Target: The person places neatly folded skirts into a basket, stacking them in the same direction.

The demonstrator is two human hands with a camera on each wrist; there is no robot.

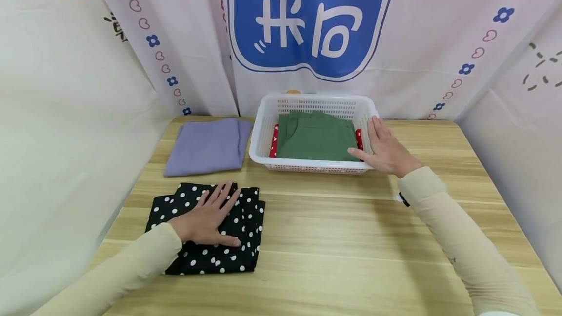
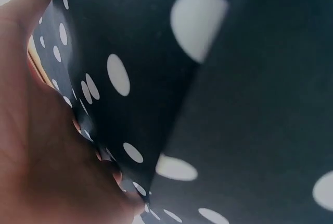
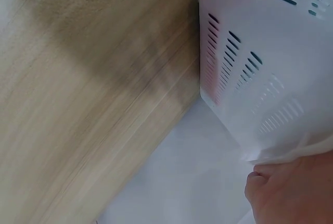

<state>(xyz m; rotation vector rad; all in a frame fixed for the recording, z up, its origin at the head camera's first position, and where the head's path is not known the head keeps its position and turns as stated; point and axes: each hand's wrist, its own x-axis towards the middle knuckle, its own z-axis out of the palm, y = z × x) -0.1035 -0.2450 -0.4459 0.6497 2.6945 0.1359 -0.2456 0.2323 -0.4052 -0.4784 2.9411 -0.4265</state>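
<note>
In the head view my left hand (image 1: 206,223) lies spread on a folded black cloth with white polka dots (image 1: 215,262). The left wrist view is largely filled by this dotted cloth (image 2: 119,125), with part of the hand (image 2: 41,151) along the left. My right hand (image 1: 386,150) rests on the right rim of a white plastic basket (image 1: 316,162), its fingers extended along the side and the thumb over the front corner. A folded green cloth (image 1: 316,135) lies inside, above red fabric with white dots (image 1: 274,140).
A folded purple cloth (image 1: 208,145) lies left of the basket, beyond the dotted cloth. The wooden table (image 1: 333,243) ends at a hanging white curtain (image 1: 193,28) with a blue printed panel. White sheets flank both sides.
</note>
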